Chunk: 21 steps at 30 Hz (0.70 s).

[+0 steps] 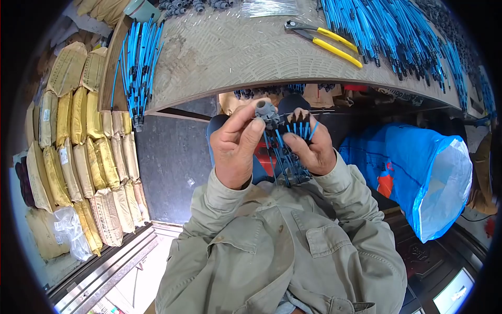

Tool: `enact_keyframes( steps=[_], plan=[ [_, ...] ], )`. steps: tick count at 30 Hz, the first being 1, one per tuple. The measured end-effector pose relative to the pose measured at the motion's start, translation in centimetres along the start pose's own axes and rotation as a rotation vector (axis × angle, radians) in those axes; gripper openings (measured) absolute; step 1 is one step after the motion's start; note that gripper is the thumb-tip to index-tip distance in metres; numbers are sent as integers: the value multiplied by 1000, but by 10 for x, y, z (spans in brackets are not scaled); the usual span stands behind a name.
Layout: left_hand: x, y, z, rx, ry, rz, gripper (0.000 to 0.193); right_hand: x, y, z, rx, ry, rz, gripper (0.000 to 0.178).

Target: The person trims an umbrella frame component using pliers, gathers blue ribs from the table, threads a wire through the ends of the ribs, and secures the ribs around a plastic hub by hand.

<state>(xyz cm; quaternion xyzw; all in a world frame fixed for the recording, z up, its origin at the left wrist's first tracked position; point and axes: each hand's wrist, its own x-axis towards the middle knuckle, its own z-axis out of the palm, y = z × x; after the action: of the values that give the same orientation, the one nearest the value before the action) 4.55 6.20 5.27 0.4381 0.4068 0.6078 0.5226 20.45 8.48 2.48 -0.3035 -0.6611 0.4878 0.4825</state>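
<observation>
Between the thumb and fingers of my left hand (235,146) is a grey plastic fitting (265,110) with a round opening at its top. My right hand (318,152) is closed around a bunch of thin blue tubes (282,154) with black ends, which hang down in front of my lap. The two hands are close together, and the fitting touches the top of the bunch. Thin straight wires (325,111) stick out past the fingers of the right hand. How the fitting joins the tubes is hidden by the fingers.
On the worktable (219,57) lie yellow-handled pliers (334,47), piles of blue tubes (384,34), a smaller bundle (138,65), grey fittings (196,5) and thin wires (269,8). A blue sack (405,162) stands at right. Brown packages (86,152) are stacked at left.
</observation>
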Motion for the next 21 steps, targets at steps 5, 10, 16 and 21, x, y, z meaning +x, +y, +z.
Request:
enact_keyframes(
  steps=[5,10,16,21],
  plan=[
    [4,-2,-8,-27,-20,-97,31,1,10,-5,-2,-83,19,31],
    [3,-1,-11,-45,-48,-139,31,1,11,-8,171,-154,235,32],
    [1,3,-4,-19,-89,-52,32,14,-2,-5,336,-39,222,22],
    [-1,4,-3,37,-64,-45,33,12,2,-3,302,-27,167,24]
  ],
)
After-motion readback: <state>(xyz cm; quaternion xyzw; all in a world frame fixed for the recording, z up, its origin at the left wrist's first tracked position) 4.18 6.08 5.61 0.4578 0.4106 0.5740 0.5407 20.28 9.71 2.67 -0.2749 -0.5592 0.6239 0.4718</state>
